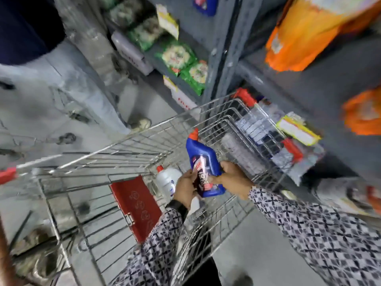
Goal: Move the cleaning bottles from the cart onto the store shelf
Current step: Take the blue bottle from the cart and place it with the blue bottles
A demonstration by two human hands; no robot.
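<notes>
My left hand (185, 187) and right hand (231, 178) both grip a blue bottle (203, 159), its label unreadable, above the wire cart (144, 145) holding a white bottle (168, 179).

Cart (144, 139): shiny metal wire. Blue bottle (203, 153): glossy plastic. Sleeve (309, 223): patterned cloth.

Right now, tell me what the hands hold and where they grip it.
Both hands, left and right, hold the blue bottle by its lower body.
</notes>
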